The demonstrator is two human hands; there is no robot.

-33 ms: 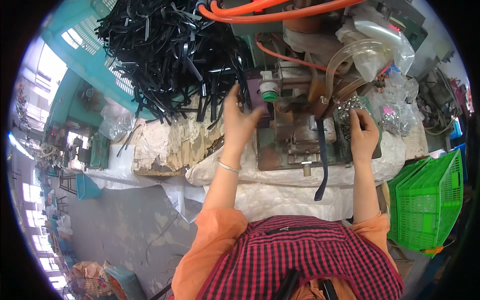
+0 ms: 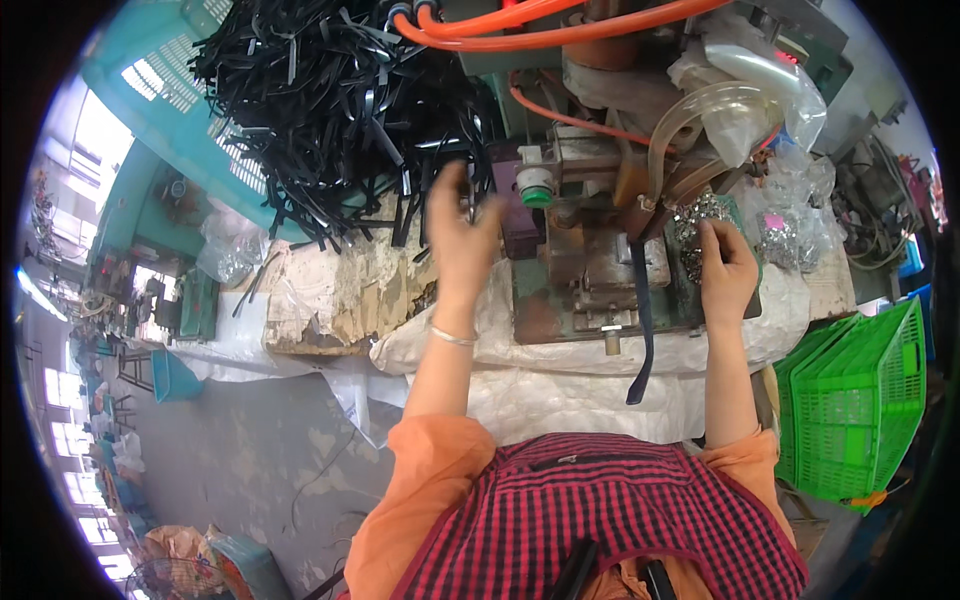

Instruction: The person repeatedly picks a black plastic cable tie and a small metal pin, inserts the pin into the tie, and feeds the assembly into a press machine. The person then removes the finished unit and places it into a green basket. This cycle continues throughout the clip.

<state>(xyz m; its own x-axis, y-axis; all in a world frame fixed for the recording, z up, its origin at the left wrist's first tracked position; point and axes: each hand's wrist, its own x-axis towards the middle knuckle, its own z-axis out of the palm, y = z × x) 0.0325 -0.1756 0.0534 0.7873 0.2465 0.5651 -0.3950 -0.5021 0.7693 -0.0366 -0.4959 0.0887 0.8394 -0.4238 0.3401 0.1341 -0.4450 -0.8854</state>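
My left hand [image 2: 463,232] is raised beside a heap of black strips [image 2: 330,110], its fingers apart and slightly blurred, with nothing visible in them. At a small press machine [image 2: 600,250], one dark strap [image 2: 641,320] hangs down over the front edge from the middle of the tooling. My right hand [image 2: 728,268] is at the machine's right side, next to a pile of small shiny metal pieces [image 2: 692,225]. Its thumb and fingertips are pinched together; whatever lies between them is too small or hidden to make out.
Orange hoses [image 2: 560,30] cross above the machine. A green-capped knob [image 2: 536,195] sits on its left. Plastic bags of metal pieces [image 2: 790,225] lie to the right. Green crates [image 2: 850,400] stand at the lower right, and a teal crate [image 2: 150,110] is at the far left.
My left hand has shifted slightly left, closer to the black strips. My right hand and the hanging strap look almost the same.
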